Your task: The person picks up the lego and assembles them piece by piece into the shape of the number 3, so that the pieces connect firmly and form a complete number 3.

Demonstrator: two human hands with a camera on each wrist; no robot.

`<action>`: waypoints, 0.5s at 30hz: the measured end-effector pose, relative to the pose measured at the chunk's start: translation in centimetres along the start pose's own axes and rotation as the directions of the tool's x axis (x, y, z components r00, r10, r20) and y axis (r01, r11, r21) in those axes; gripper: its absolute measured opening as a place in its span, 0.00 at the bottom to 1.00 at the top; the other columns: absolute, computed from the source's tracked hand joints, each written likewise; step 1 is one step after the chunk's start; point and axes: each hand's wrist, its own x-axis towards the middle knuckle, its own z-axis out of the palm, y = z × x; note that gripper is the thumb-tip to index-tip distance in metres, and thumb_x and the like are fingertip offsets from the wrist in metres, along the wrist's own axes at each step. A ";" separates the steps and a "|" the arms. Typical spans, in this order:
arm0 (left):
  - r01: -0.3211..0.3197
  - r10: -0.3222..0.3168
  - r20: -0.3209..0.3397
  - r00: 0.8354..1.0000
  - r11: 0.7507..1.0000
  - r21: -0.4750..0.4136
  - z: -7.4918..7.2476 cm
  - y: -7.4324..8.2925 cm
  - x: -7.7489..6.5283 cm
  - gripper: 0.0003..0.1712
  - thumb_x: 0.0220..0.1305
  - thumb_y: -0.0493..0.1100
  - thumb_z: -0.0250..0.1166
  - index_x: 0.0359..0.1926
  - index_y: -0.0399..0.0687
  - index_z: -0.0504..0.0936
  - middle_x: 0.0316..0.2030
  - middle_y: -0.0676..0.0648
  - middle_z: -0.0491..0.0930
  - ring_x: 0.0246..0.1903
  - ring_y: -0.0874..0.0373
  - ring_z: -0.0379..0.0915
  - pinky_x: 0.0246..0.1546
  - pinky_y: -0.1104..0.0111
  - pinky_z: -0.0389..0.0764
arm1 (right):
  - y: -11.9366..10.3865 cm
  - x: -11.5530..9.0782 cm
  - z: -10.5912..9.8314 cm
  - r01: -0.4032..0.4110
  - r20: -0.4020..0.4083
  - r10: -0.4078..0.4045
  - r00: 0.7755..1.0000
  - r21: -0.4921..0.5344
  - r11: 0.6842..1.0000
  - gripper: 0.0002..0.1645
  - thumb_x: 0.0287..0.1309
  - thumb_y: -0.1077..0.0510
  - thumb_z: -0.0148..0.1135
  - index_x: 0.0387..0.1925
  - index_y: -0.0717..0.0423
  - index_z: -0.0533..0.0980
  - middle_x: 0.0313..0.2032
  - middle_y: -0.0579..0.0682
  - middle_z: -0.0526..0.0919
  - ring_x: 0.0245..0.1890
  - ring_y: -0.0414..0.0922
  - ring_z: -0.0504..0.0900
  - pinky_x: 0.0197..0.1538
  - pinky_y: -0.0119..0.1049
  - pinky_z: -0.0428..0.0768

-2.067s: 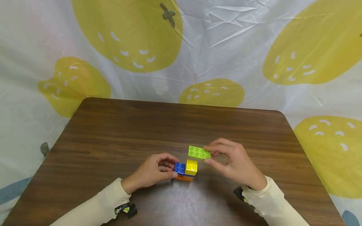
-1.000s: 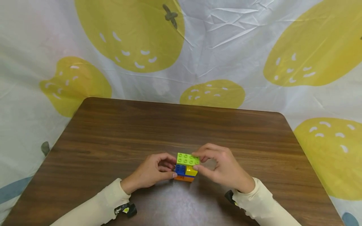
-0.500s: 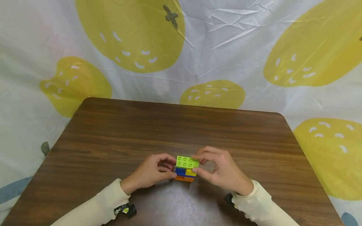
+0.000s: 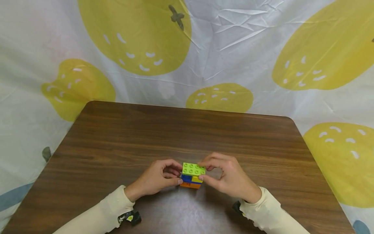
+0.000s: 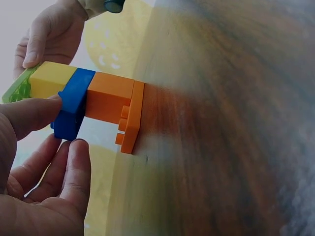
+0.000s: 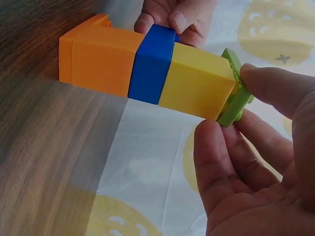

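Note:
A toy-brick stack stands on the table: an orange plate at the bottom, then an orange brick, a blue plate and a yellow brick. The blue plate overhangs the orange brick on the left hand's side. My left hand pinches that overhanging end between thumb and fingers. With thumb and fingertips, my right hand holds one end of a green eight-stud plate on top of the yellow brick. In the right wrist view the green plate looks slightly tilted against the yellow brick.
The brown wooden table extends around the stack, with rounded far corners. A white cloth with yellow fruit prints hangs behind it. Small dark devices are worn at both wrists, over cream sleeves.
My right hand has brought the green plate leftward from beside the stack, then down onto its top. It has lowered only slightly in the last half second. The left hand has stayed put.

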 end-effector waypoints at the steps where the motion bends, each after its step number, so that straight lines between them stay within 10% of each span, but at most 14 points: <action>1: 0.001 -0.001 0.000 1.000 1.000 -0.001 0.0 0.0 0.0 0.21 0.64 0.39 0.77 0.56 0.39 0.84 0.52 0.41 0.84 0.50 0.51 0.83 0.50 0.71 0.87 | 0.0 0.0 0.0 0.000 -0.002 0.000 1.000 0.000 1.000 0.18 0.55 0.58 0.82 0.48 0.50 0.88 0.45 0.41 0.89 0.39 0.38 0.86 0.43 0.29 0.86; 15: 0.008 -0.008 0.005 1.000 1.000 -0.008 0.0 -0.1 0.1 0.21 0.64 0.39 0.77 0.56 0.39 0.84 0.52 0.41 0.84 0.50 0.51 0.83 0.50 0.71 0.87 | 0.0 0.2 -0.1 -0.032 0.016 0.032 0.999 0.011 0.999 0.18 0.52 0.60 0.83 0.46 0.50 0.89 0.36 0.38 0.86 0.33 0.38 0.83 0.37 0.29 0.83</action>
